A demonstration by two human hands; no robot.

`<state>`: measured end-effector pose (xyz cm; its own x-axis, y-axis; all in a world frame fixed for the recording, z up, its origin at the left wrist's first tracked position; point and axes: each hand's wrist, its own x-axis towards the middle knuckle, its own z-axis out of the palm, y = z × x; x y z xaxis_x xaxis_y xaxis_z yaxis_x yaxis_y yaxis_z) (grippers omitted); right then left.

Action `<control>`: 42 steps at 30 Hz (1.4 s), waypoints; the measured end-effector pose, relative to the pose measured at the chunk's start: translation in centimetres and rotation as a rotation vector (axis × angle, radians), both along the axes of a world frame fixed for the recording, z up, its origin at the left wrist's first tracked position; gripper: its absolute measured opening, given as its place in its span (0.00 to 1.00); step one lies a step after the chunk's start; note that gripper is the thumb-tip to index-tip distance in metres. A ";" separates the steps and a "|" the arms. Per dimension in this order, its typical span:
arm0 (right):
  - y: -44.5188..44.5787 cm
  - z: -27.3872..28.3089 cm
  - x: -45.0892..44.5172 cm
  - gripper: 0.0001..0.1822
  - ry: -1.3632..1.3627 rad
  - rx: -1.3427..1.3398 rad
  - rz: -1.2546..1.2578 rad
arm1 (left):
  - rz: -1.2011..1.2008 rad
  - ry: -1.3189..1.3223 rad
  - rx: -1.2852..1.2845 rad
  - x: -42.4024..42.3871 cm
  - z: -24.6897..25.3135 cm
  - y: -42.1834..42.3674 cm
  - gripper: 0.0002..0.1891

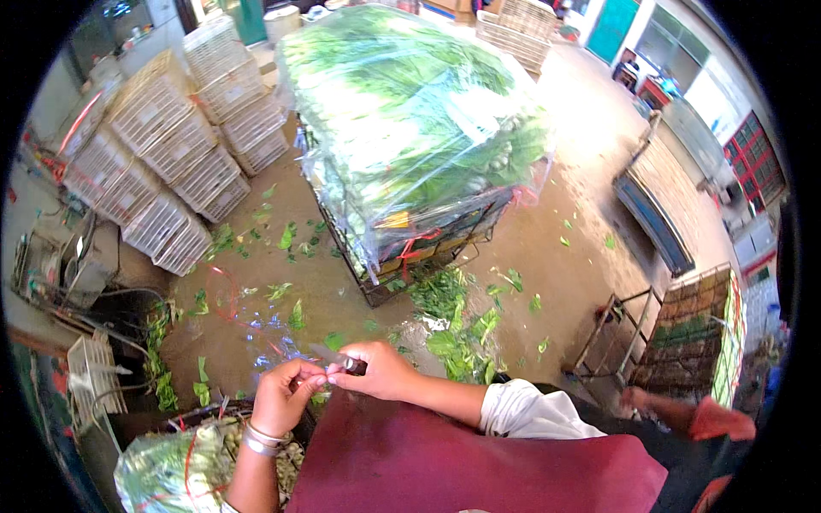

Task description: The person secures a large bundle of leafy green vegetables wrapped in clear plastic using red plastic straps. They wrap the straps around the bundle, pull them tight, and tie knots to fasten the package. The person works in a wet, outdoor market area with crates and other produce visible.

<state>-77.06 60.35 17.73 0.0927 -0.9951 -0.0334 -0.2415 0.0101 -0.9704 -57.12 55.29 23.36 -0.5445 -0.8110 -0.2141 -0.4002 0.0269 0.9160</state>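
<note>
My right hand (380,370) grips a knife by its dark handle (355,365). The short blade (326,353) points up and to the left. My left hand (285,392), with bangles at the wrist, has thumb and fingertips pinched together against the right hand's fingertips. Whether something small is between them is too fine to tell. Both hands are just above the top edge of a maroon apron (436,462). Beside my left forearm is a plastic-wrapped bundle of pale-stemmed greens (167,465), tied with red string.
Ahead stands a metal-framed load of leafy greens (410,122) under clear plastic. Leaf scraps (458,336) litter the wet floor. White plastic crates (167,147) are stacked at left. At right are a metal frame cart (616,340) and another person's arm (664,407).
</note>
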 end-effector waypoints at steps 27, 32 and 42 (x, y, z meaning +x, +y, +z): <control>-2.3 -7.5 -21.8 0.05 0.143 -0.177 -0.809 | -0.003 0.175 0.701 -25.3 -17.7 -9.6 0.12; -4.5 -2.3 -24.8 0.07 -0.033 0.156 -0.339 | -0.343 0.309 0.738 -29.2 -14.6 -7.1 0.24; -7.9 1.8 -34.3 0.05 -0.642 -0.015 -0.614 | 0.052 -0.016 -0.102 -11.8 2.1 -11.4 0.10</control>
<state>-111.40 52.46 19.56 -0.4611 -0.8754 -0.1452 0.3930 -0.0548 -0.9179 -68.95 43.91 25.48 -0.4986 -0.8558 -0.1378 -0.4183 0.0983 0.9030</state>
